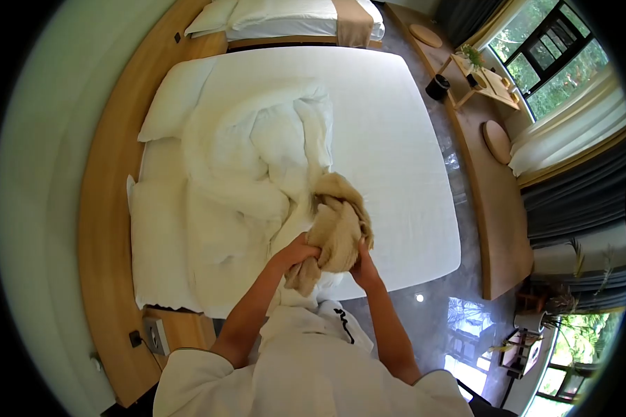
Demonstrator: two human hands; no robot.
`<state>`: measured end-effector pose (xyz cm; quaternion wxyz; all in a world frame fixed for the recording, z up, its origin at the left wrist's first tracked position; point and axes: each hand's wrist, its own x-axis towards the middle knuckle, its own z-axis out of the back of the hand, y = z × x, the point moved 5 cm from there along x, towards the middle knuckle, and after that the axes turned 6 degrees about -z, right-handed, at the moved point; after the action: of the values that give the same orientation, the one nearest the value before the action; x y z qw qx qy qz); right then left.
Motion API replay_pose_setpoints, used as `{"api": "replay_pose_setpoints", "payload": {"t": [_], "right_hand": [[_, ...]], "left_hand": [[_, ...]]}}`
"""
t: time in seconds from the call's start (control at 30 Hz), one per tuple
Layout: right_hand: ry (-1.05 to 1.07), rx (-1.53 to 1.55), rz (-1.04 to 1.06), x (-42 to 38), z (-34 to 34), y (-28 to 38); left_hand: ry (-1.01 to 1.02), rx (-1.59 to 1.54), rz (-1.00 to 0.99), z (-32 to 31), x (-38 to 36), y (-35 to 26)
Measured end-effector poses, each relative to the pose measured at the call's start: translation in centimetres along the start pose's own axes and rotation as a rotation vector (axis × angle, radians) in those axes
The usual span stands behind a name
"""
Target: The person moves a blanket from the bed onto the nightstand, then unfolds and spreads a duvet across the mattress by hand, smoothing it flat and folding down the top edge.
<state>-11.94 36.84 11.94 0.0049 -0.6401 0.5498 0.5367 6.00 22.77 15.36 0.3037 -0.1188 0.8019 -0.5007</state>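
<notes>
A bunched tan blanket [337,226] hangs between my two hands at the near edge of the bed. My left hand [298,251] grips its left side, with a loose end dangling below the fingers. On the other side my right hand [363,265] holds the blanket's right edge, the fingers partly hidden by the cloth. Just beyond it, a rumpled white duvet [257,149] lies heaped on the left half of the bed. The white fitted sheet [389,160] is bare on the right.
White pillows [161,240] rest along the wooden headboard [104,208]. Another bed [285,19] with a tan runner stands at the far end. To the right, a wooden platform [490,229] carries a low table [490,80] and round cushions. A bedside cabinet [181,333] is at lower left.
</notes>
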Motion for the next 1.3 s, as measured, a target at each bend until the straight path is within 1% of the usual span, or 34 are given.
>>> {"api": "replay_pose_setpoints", "payload": {"t": [0.03,0.07,0.13,0.17,0.2,0.23,0.27,0.3,0.33,0.37,0.4,0.43,0.47,0.5,0.53,0.57,0.6,0.67,0.7,0.77,0.83,0.87,0.93,1.0,1.07,1.1,1.13,1.17,1.2,1.23,1.27,1.3], "right_hand": [[0.223,0.253,-0.074,0.1,-0.9,-0.1],[0.232,0.248,-0.079,0.2,-1.0,-0.1],[0.208,0.263,-0.136,0.9,-1.7,-0.7],[0.135,0.231,-0.158,1.0,-1.7,-1.3],[0.147,0.218,-0.172,0.8,-2.1,-1.6],[0.196,0.263,-0.137,0.3,-2.9,-1.4],[0.244,0.309,-0.106,-0.4,-3.3,-0.9],[0.293,0.328,-0.073,-0.6,-3.3,-0.1],[0.303,0.321,-0.091,-1.1,-2.6,0.4],[0.319,0.317,-0.090,-1.7,-1.5,1.2],[0.332,0.317,-0.084,-2.4,-0.3,2.1],[0.294,0.241,-0.079,-4.0,0.8,3.4],[0.287,0.243,-0.092,-5.1,2.8,4.4],[0.336,0.163,-0.134,-5.7,4.7,5.2],[0.388,0.078,-0.172,-6.7,5.0,6.5],[0.415,0.106,-0.221,-8.1,5.6,7.9],[0.438,0.068,-0.232,-8.6,7.0,8.9],[0.658,0.114,-0.169,-11.5,6.5,11.7],[0.753,0.157,-0.144,-12.5,6.8,12.7],[0.807,0.185,-0.118,-14.2,7.5,13.6],[0.775,0.196,-0.084,-15.0,8.0,14.2],[0.745,0.196,-0.063,-14.9,8.1,14.5],[0.654,0.184,-0.019,-14.1,8.1,15.3],[0.602,0.174,0.016,-13.6,7.6,16.7],[0.577,0.138,0.021,-13.6,6.6,17.8],[0.567,0.119,0.021,-13.9,6.3,18.1],[0.556,0.102,0.015,-14.1,6.2,17.8],[0.545,0.085,0.008,-14.2,6.1,17.5],[0.516,0.041,0.008,-14.0,6.3,17.0],[0.453,-0.044,0.100,-11.9,7.2,15.8],[0.462,-0.045,0.097,-10.7,7.2,14.0],[0.379,-0.226,0.343,-10.2,6.9,12.9]], "left_hand": [[0.123,0.161,-0.031,-1.5,-1.5,-1.4],[0.111,0.162,-0.033,-2.7,-2.6,-2.9],[0.062,0.727,-0.082,-4.4,-3.9,-5.9],[0.043,0.728,-0.082,-4.8,-4.5,-6.5],[-0.022,0.835,-0.218,-5.3,-5.2,-7.4],[-0.091,0.937,-0.349,-5.8,-6.0,-7.9],[-0.115,0.930,-0.337,-6.1,-6.2,-7.0],[-0.166,0.779,-0.447,-6.2,-6.0,-6.8],[-0.213,0.630,-0.552,-6.5,-6.1,-6.6],[-0.229,0.631,-0.542,-6.1,-6.3,-6.4],[-0.221,0.244,-0.425,-5.2,-6.3,-6.6],[-0.205,-0.147,-0.299,-5.2,-6.3,-6.1],[-0.341,0.038,-0.379,-5.4,-6.5,-5.9],[-0.387,0.379,-0.460,-6.1,-6.7,-6.1],[-0.429,0.723,-0.538,-6.8,-6.6,-6.3],[-0.439,0.725,-0.538,-7.4,-6.0,-5.9],[-0.472,1.176,-0.616,-9.2,-5.0,-5.7],[-0.502,1.632,-0.669,-10.8,-2.0,-3.2],[-0.482,1.389,-0.678,-10.4,0.1,-0.7],[-0.478,1.148,-0.683,-11.4,2.9,1.7],[-0.541,0.487,-0.825,-12.8,3.8,1.2],[-0.555,0.488,-0.837,-13.2,3.4,1.2],[-0.366,-0.086,-0.564,-14.9,2.3,1.8],[-0.430,0.136,-0.752,-14.6,1.6,2.0],[-0.341,-0.776,-0.452,-15.0,-2.0,1.7],[-0.333,-0.657,-0.648,-15.7,-3.9,1.2],[-0.344,-0.650,-0.647,-17.0,-6.1,-0.1],[-0.365,-0.858,-0.611,-19.3,-8.6,-2.2],[-0.382,-1.067,-0.577,-20.8,-10.3,-2.7],[-0.387,-1.066,-0.584,-20.9,-10.6,-0.9],[-0.312,-0.915,-0.580,-21.1,-10.7,1.6],[-0.237,-0.762,-0.572,-21.8,-11.0,3.3]]}}
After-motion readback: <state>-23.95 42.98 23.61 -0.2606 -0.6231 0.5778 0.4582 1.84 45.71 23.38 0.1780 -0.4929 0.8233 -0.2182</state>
